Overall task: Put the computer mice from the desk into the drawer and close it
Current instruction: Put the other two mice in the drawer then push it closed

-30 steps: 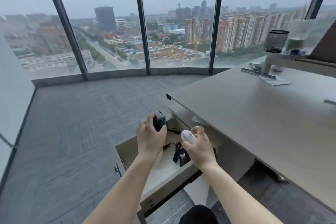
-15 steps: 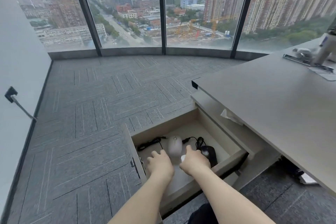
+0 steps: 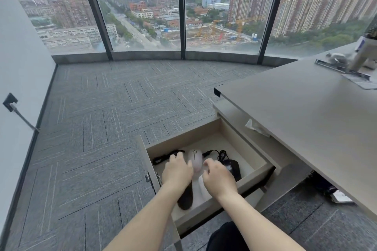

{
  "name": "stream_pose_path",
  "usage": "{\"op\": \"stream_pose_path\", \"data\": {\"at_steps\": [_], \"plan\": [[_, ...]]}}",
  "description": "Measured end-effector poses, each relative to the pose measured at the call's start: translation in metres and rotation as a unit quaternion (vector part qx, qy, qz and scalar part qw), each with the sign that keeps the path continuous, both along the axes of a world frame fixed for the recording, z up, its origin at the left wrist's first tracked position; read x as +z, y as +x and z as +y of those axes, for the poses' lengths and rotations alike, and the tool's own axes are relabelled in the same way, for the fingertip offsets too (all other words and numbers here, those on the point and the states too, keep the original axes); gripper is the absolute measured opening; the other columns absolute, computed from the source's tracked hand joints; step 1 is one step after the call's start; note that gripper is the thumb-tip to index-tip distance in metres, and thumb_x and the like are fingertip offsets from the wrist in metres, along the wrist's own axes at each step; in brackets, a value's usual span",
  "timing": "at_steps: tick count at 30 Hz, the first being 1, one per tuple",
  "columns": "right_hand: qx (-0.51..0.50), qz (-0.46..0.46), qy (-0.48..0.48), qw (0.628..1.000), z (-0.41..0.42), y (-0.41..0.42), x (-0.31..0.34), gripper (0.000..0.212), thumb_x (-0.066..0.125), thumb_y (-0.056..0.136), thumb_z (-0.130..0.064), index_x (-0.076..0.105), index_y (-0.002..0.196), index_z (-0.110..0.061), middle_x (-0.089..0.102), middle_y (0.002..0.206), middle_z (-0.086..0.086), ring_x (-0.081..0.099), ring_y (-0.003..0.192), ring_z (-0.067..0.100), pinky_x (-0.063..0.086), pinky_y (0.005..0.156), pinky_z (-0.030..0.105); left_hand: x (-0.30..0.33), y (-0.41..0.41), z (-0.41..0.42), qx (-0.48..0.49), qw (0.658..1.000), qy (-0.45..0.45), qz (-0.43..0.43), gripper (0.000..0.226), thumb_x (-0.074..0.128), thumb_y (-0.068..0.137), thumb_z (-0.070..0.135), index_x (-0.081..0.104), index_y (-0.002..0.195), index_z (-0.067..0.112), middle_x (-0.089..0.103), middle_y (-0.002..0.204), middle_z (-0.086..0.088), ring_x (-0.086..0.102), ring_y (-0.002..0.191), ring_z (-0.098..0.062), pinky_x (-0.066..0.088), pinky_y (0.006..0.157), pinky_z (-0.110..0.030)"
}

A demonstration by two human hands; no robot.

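Note:
The beige drawer (image 3: 253, 173) under the desk (image 3: 306, 120) stands pulled out. Both my hands are inside it. My left hand (image 3: 177, 171) hovers with loosely curled fingers, and a black mouse (image 3: 185, 198) lies under its wrist. My right hand (image 3: 217, 177) is beside it, with a white mouse (image 3: 204, 188) lying under its wrist. Neither hand visibly grips anything. Between my fingertips rests a pale mouse (image 3: 195, 158). A black wired mouse (image 3: 233, 166) sits at the right, and a black cable (image 3: 163, 157) at the left.
A clamp and stand base (image 3: 346, 67) sit on the desk's far right. A scrap of white paper (image 3: 257, 127) sticks out under the desktop. Grey carpet (image 3: 102, 128) runs to floor-length windows. A wall socket with a cable (image 3: 10, 101) is at the left.
A second ago each hand held a mouse above the drawer; both hands then went down into it. Those two mice now lie on the drawer floor under my wrists.

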State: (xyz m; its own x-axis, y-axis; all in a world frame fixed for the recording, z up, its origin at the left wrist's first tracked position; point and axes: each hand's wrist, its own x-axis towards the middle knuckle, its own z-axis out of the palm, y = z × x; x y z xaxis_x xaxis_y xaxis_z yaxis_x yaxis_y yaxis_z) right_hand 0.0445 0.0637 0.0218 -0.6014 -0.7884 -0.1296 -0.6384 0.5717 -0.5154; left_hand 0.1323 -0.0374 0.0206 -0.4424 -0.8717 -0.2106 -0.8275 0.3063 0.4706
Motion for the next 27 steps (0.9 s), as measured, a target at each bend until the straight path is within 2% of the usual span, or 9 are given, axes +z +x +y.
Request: {"op": "stream_pose_path", "data": {"at_steps": [4, 8, 11, 14, 16, 18, 20, 24, 27], "plan": [[0.021, -0.04, -0.087, 0.995, 0.023, 0.025, 0.016, 0.024, 0.045, 0.094, -0.024, 0.065, 0.105, -0.018, 0.071, 0.1, 0.001, 0.065, 0.09, 0.018, 0.055, 0.078, 0.037, 0.021, 0.027, -0.009, 0.026, 0.987, -0.066, 0.145, 0.039, 0.045, 0.091, 0.032, 0.056, 0.126, 0.019, 0.058, 0.128, -0.007, 0.056, 0.115, -0.027, 0.047, 0.093, -0.04], [0.076, -0.055, -0.11, 0.989, 0.039, 0.066, 0.025, 0.024, 0.047, 0.093, -0.029, 0.067, 0.089, -0.017, 0.062, 0.076, -0.007, 0.059, 0.083, 0.017, 0.053, 0.073, 0.037, 0.022, 0.071, -0.01, 0.102, 0.973, -0.087, 0.185, 0.034, 0.044, 0.093, 0.028, 0.058, 0.122, 0.017, 0.059, 0.124, -0.007, 0.058, 0.107, -0.025, 0.048, 0.082, -0.037], [0.088, -0.072, -0.113, 0.987, 0.05, 0.093, 0.021, 0.031, 0.048, 0.093, -0.045, 0.066, 0.091, -0.02, 0.068, 0.085, -0.006, 0.061, 0.08, 0.014, 0.052, 0.068, 0.033, 0.015, 0.1, -0.004, 0.146, 0.967, -0.049, 0.203, 0.038, 0.042, 0.095, 0.027, 0.055, 0.127, 0.012, 0.055, 0.131, -0.011, 0.056, 0.113, -0.027, 0.044, 0.085, -0.036], [0.099, -0.082, -0.099, 0.987, 0.06, 0.112, 0.011, 0.046, 0.048, 0.085, -0.067, 0.062, 0.1, -0.025, 0.068, 0.092, -0.011, 0.063, 0.084, 0.011, 0.053, 0.071, 0.031, 0.003, 0.118, 0.004, 0.166, 0.959, 0.029, 0.229, 0.043, 0.041, 0.095, 0.024, 0.051, 0.134, 0.011, 0.055, 0.137, -0.01, 0.052, 0.124, -0.027, 0.041, 0.101, -0.041], [0.103, -0.083, -0.086, 0.987, 0.065, 0.121, 0.008, 0.055, 0.051, 0.079, -0.073, 0.057, 0.107, -0.026, 0.066, 0.096, -0.01, 0.063, 0.086, 0.011, 0.053, 0.072, 0.03, -0.004, 0.124, 0.01, 0.179, 0.948, 0.084, 0.251, 0.045, 0.04, 0.095, 0.024, 0.051, 0.136, 0.011, 0.057, 0.137, -0.009, 0.053, 0.124, -0.028, 0.042, 0.105, -0.043], [0.099, -0.065, -0.086, 0.989, 0.067, 0.126, 0.005, 0.054, 0.057, 0.078, -0.068, 0.054, 0.112, -0.026, 0.064, 0.099, -0.009, 0.062, 0.086, 0.012, 0.054, 0.073, 0.032, -0.009, 0.126, 0.016, 0.203, 0.92, 0.151, 0.3, 0.041, 0.038, 0.095, 0.021, 0.055, 0.131, 0.012, 0.065, 0.119, -0.006, 0.06, 0.108, -0.028, 0.048, 0.095, -0.041], [0.092, -0.039, -0.093, 0.991, 0.068, 0.13, 0.002, 0.045, 0.061, 0.082, -0.056, 0.053, 0.114, -0.026, 0.061, 0.102, -0.008, 0.061, 0.086, 0.013, 0.055, 0.076, 0.036, -0.008, 0.125, 0.025, 0.211, 0.885, 0.218, 0.353, 0.036, 0.036, 0.096, 0.012, 0.06, 0.124, 0.014, 0.065, 0.099, 0.001, 0.061, 0.093, -0.025, 0.048, 0.081, -0.039], [0.074, -0.027, -0.118, 0.99, 0.069, 0.133, -0.002, 0.035, 0.062, 0.085, -0.045, 0.054, 0.113, -0.024, 0.062, 0.1, -0.006, 0.061, 0.086, 0.015, 0.054, 0.074, 0.036, -0.01, 0.12, 0.038, 0.198, 0.86, 0.259, 0.391, 0.039, 0.034, 0.094, 0.006, 0.059, 0.116, 0.027, 0.064, 0.096, 0.009, 0.06, 0.099, -0.022, 0.047, 0.091, -0.042], [0.053, -0.016, -0.129, 0.99, 0.073, 0.13, -0.006, 0.031, 0.06, 0.087, -0.039, 0.053, 0.112, -0.022, 0.064, 0.102, -0.005, 0.063, 0.089, 0.017, 0.053, 0.073, 0.033, -0.013, 0.112, 0.042, 0.181, 0.855, 0.273, 0.401, 0.044, 0.035, 0.093, 0.007, 0.058, 0.121, 0.031, 0.066, 0.104, 0.007, 0.059, 0.106, -0.02, 0.047, 0.089, -0.039]]}}
